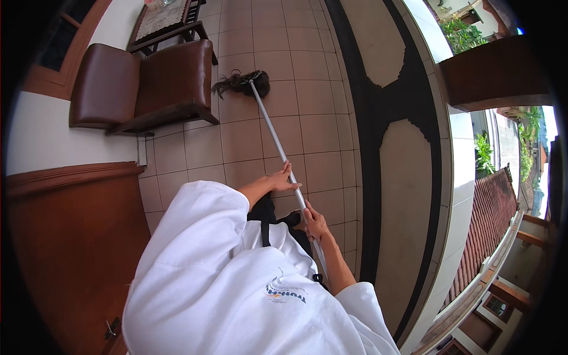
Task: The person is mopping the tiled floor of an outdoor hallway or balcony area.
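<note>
A mop with a long silver pole [273,131] slants across the tiled floor, its dark, stringy mop head [254,84] lying flat on the tiles. My left hand [281,180] is closed on the middle of the pole, thumb and fingers on either side of it. Lower down, my right hand [315,222] wraps round the same pole. Beyond that hand the pole's near end runs down beside my white shirt. Loose strands of the mop head trail left, close to the front leg of a brown padded chair [173,76].
Past the chair stands a small dark wooden table [163,21] with a patterned top. A brown wooden door [77,236] is at the left. Along the right runs a low wall [404,177] with black and beige panels; roofs and plants show beyond it.
</note>
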A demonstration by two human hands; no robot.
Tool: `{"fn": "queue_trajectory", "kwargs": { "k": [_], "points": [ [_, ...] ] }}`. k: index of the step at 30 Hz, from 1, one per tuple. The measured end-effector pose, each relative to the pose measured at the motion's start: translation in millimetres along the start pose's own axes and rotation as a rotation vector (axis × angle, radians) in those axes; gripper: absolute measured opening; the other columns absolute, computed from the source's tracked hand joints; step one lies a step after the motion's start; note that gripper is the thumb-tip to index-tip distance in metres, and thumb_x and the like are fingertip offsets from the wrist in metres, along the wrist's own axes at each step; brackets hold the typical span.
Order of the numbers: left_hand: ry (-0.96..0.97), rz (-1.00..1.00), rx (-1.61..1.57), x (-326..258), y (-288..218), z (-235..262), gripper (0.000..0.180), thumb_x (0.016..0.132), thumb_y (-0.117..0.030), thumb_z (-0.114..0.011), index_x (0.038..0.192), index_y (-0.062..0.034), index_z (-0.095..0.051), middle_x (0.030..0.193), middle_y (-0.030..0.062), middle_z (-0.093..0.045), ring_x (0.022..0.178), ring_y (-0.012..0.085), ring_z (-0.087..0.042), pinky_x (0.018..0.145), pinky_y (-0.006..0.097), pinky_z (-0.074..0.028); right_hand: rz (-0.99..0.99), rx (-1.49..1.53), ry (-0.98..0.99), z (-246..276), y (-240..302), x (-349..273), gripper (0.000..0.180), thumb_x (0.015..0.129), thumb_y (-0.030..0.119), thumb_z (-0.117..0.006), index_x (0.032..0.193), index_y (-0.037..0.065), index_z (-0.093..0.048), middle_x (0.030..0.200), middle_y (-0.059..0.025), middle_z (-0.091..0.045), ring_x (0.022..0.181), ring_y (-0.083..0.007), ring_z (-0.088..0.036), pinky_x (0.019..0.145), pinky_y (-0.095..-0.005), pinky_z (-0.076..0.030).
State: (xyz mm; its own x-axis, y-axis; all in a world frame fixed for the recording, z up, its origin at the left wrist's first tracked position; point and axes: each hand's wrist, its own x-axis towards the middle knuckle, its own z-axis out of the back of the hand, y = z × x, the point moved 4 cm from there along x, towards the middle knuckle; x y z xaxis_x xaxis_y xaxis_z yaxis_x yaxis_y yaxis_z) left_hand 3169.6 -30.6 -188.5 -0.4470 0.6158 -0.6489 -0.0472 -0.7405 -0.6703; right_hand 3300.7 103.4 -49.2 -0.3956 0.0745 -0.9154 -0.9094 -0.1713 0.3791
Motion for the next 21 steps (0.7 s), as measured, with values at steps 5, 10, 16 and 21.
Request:
{"fn": "queue_trajectory", "kwargs": {
  "k": [5, 10, 16, 21],
  "points": [
    [0.352, -0.091, 0.089, -40, -67, -93, 0.105, 0.077, -0.074, -0.028, 0.137, 0.0030, 0.010, 0.144, 0.0203, 0.016, 0.132, 0.0342, -0.021, 0.107, 0.037, -0.023, 0.099, -0.135, -0.125, 37, -120, -59, 0.040, 0.092, 0.033, -0.043, 0.132, 0.028, -0.041, 0.062, -0.0015, -0.050, 0.047, -0.0083, -0.046, 0.047, -0.0242, -0.042],
    [0.909, -0.028, -0.024, -54, -115, -215, 0.104, 0.076, -0.075, -0.026, 0.138, 0.0065, -0.004, 0.141, 0.0221, -0.021, 0.134, 0.0318, -0.012, 0.108, 0.043, -0.015, 0.074, -0.037, -0.127, 71, -243, -141, 0.042, 0.091, 0.030, -0.045, 0.132, 0.023, -0.042, 0.066, 0.0015, -0.051, 0.054, -0.0066, -0.044, 0.052, -0.0222, -0.041],
    [1.213, -0.066, 0.420, -84, -216, -239, 0.103, 0.075, -0.077, -0.019, 0.136, 0.0048, -0.016, 0.144, 0.0186, -0.014, 0.135, 0.0322, -0.008, 0.109, 0.042, -0.009, 0.056, 0.061, -0.159, 83, -265, -222, 0.042, 0.091, 0.023, -0.049, 0.131, 0.011, -0.043, 0.074, 0.0047, -0.054, 0.058, -0.0044, -0.043, 0.055, -0.0213, -0.041],
    [1.091, -0.164, 0.492, -76, -220, -223, 0.100, 0.077, -0.076, -0.013, 0.136, 0.0038, -0.024, 0.144, 0.0201, -0.016, 0.135, 0.0334, -0.005, 0.109, 0.044, -0.004, 0.282, -0.034, -0.189, 86, -249, -189, 0.041, 0.091, 0.023, -0.047, 0.129, 0.007, -0.045, 0.085, 0.0024, -0.058, 0.067, -0.0044, -0.047, 0.061, -0.0217, -0.043]
  ]
}}
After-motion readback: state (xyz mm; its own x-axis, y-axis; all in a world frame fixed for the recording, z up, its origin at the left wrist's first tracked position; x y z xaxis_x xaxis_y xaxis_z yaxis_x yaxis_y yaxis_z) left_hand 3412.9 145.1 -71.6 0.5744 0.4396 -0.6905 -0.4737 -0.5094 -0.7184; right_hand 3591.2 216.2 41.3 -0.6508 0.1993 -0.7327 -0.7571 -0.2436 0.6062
